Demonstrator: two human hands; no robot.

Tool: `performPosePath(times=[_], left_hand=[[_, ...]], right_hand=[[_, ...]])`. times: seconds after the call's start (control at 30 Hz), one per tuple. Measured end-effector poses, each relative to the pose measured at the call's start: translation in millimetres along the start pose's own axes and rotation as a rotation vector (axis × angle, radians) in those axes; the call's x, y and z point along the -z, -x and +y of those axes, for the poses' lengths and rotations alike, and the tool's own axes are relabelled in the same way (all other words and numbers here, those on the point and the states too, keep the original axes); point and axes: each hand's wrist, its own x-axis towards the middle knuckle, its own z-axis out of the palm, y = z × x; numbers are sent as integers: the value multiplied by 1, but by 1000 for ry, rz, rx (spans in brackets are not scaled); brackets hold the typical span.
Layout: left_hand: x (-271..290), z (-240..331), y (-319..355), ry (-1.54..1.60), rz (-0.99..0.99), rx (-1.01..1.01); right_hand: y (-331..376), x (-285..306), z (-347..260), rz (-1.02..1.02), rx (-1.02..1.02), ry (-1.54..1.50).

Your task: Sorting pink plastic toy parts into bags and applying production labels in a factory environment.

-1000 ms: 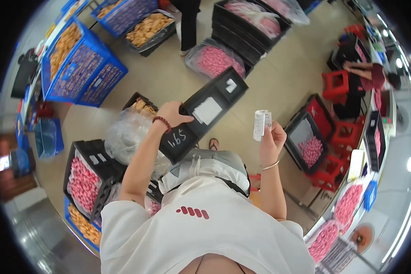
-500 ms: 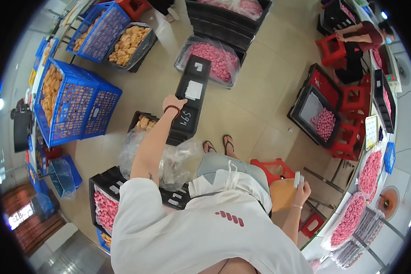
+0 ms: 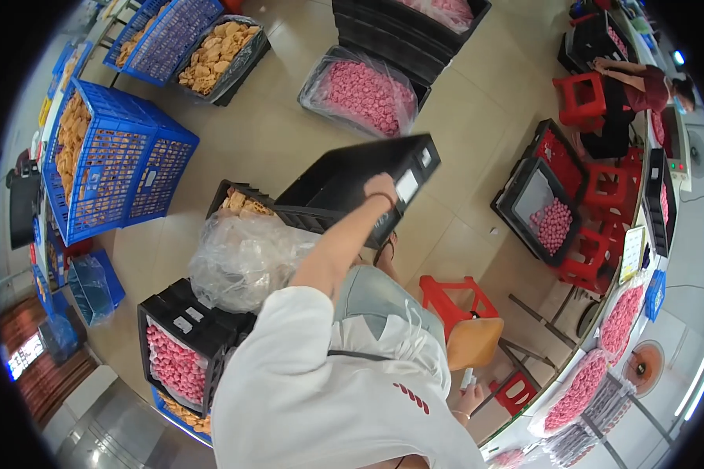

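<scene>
Far L, touching blue crates hold tan pcs; above them in view, another blue crate w/ tan, then a bag-lined tub, also tan. Low L, a blk crate full of pink pcs, a blue crate of tan pcs under it. Next, a bin w/ tan pcs, partly under a clear bag. Ctr: the held crate, blk, tilted, dark inside showing, white labels on its R wall, right in front of the legs; can't tell if its low edge touches the bin. Beyond, a bag-lined tray of pink pcs against a taller blk stack, more pink under film up top. R, a blk tray w/ white sheet has loose pink balls, overlapping a red-lined tray; far R, open bags of pink. L arm reaches fwd & R, back of hand up; L hand closed on the held crate's labelled side, fingertips hidden. R arm low by R hip, mostly behind shirt; R hand pinches a white slip near a wooden seat; exact finger placement too small to tell.
</scene>
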Motion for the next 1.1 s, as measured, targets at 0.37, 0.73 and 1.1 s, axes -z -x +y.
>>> performPosePath(times=[0.37, 0.73, 1.1], left_hand=[[-61, 44, 1, -197, -278, -280], [-129, 42, 55, -246, -342, -232], [-12, 34, -44, -527, -391, -189]], right_hand=[[65, 13, 23, 152, -122, 33], [57, 4, 1, 197, -153, -32], [31, 31, 21, 92, -134, -13]])
